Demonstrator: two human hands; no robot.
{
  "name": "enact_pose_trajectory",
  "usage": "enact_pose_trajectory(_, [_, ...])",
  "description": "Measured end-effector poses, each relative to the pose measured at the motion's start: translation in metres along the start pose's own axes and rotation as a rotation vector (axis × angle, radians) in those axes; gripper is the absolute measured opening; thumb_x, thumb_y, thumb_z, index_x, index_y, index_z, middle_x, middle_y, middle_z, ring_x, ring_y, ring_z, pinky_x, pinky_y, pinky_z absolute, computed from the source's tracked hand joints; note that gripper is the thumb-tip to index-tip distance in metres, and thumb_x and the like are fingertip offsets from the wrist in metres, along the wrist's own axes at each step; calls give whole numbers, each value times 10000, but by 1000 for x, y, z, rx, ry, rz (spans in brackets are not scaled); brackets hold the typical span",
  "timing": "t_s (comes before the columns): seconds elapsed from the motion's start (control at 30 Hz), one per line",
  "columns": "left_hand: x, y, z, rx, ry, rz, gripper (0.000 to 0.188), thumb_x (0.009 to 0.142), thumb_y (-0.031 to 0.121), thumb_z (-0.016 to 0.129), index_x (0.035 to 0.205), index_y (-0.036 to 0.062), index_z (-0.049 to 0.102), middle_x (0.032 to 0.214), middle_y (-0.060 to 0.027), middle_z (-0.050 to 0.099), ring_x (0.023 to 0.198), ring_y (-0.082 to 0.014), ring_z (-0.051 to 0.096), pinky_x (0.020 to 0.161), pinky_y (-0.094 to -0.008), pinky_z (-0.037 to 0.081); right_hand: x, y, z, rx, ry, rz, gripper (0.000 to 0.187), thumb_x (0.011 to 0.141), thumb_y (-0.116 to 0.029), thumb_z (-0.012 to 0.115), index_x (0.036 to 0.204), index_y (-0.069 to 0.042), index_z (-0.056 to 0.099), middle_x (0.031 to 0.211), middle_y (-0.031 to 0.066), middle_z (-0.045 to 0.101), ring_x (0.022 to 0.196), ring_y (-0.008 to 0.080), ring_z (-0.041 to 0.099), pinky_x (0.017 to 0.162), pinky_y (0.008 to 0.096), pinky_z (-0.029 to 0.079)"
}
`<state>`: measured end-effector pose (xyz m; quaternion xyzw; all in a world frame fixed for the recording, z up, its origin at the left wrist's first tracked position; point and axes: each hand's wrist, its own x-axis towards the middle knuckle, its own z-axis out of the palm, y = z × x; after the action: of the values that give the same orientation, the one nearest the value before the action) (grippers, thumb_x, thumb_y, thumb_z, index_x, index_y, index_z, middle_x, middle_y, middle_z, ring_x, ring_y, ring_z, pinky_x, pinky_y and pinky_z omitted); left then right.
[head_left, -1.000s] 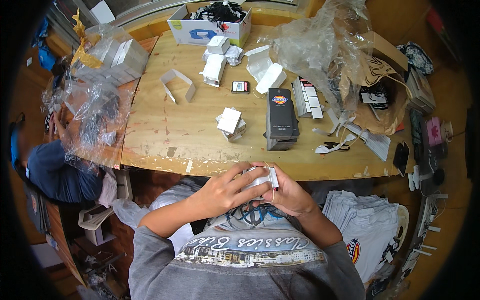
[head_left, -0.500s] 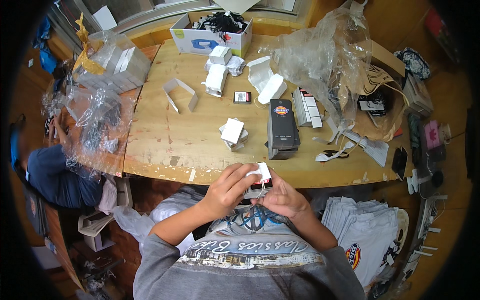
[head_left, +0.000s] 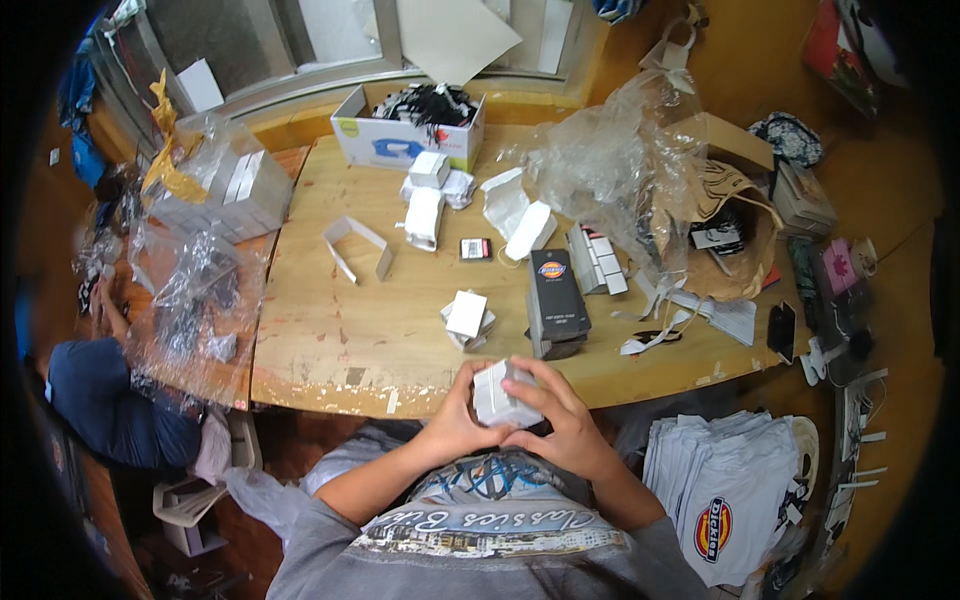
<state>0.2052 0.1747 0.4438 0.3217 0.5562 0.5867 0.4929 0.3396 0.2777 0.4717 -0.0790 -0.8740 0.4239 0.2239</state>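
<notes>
Just off the table's near edge, a small block of stacked white cards sits between both my hands. My left hand wraps around its left side. From the right, my right hand grips it, with fingers over the top and side. A tall stack of black hang tags stands beyond my right hand. Left of that lies a small uneven pile of white cards. Farther back are a dark label pack and a leaning row of white-edged tags.
An open carton of black strings stands at the back. Clear plastic and a brown paper bag crowd the right. Wrapped white stacks sit left, near another person. Folded white shirts lie below the table's right side.
The block in my hands has been turned, so the black-and-red tag face and string no longer show. Both hands now close around its sides. The view has tilted up slightly.
</notes>
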Motion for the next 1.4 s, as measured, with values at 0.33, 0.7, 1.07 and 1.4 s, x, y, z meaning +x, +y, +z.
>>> enact_pose_trajectory(0.33, [2, -9, 15, -723, -242, -165, 573, 806, 194, 591, 1231, 144, 210, 1151, -86, 390, 1051, -177, 432, 851, -292, 402, -8, 7, -2, -51, 82, -36, 565, 596, -43, 700, 1122, -118, 508, 1165, 151, 404, 1054, 323, 434, 863, 385, 387])
enact_pose_trajectory(0.7, [38, -6, 70, -674, -32, -122, 564, 829, 448, 461, 1244, 124, 258, 1119, -65, 405, 983, -149, 457, 833, -309, 416, -1, 53, -60, -145, -33, -231, 570, 580, -31, 660, 1114, -171, 516, 1108, 76, 475, 1033, 278, 453, 842, 398, 374])
enact_pose_trajectory(1.07, [66, -31, 135, -648, 490, 35, 438, 918, 361, 296, 990, -7, 523, 908, -62, 543, 835, -125, 506, 740, -254, 413, -1, 86, -92, -129, -122, -531, 562, 595, -12, 650, 1107, -192, 500, 1077, 86, 493, 978, 287, 486, 790, 390, 416])
enact_pose_trajectory(1.4, [71, 16, 99, 95, 589, 446, 549, 819, 365, 507, 1224, 40, 328, 1130, -143, 467, 1010, -223, 468, 824, -348, 393, 28, 116, -163, 274, 233, -279, 644, 514, 38, 721, 1095, -74, 465, 1104, 105, 466, 1023, 261, 481, 844, 344, 418])
